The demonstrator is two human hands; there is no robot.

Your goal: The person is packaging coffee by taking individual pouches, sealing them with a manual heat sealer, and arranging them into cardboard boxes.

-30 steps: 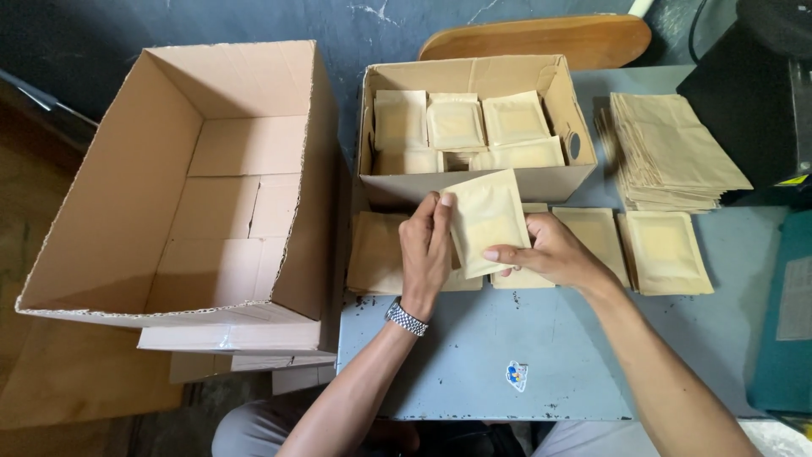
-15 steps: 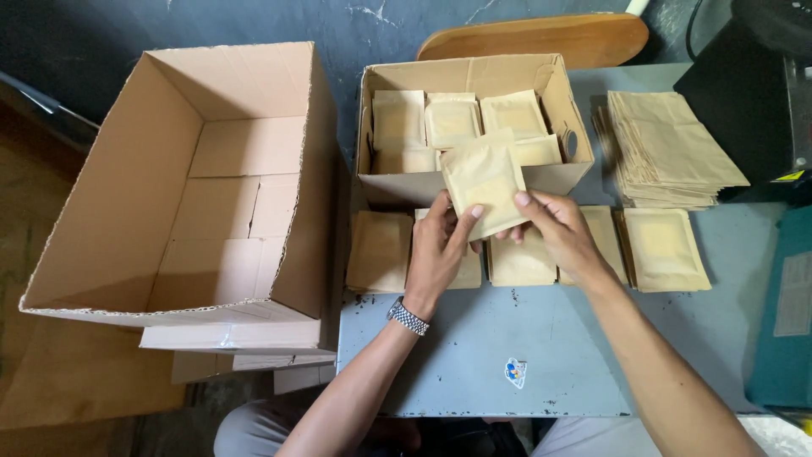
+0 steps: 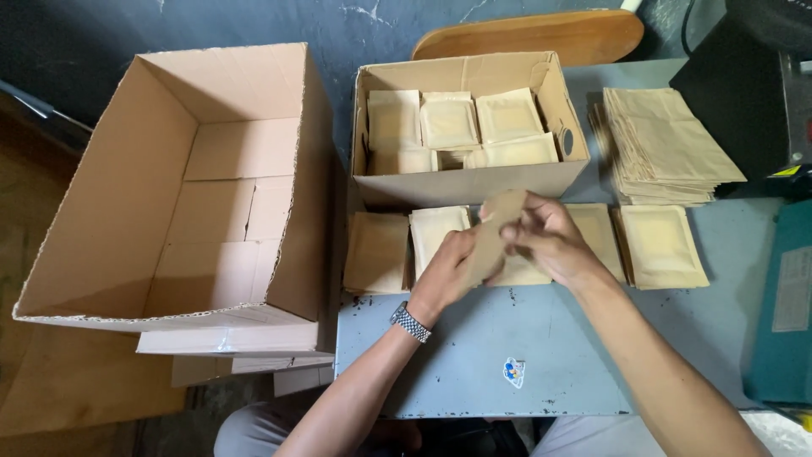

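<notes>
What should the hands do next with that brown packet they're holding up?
Probably lay the brown packet into the small box just behind it. Both the left hand and right hand grip it above the table, and that box already holds similar packets, with room on top, while the big box sits bare.

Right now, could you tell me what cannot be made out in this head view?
- Pouch: motion-blurred and half covered by the left hand and right hand; its face is unreadable.
- Packets under the hands: mostly hidden.
- Small box: its near wall hides the lower layers.
- Green machine: cut off by the right edge.
</notes>
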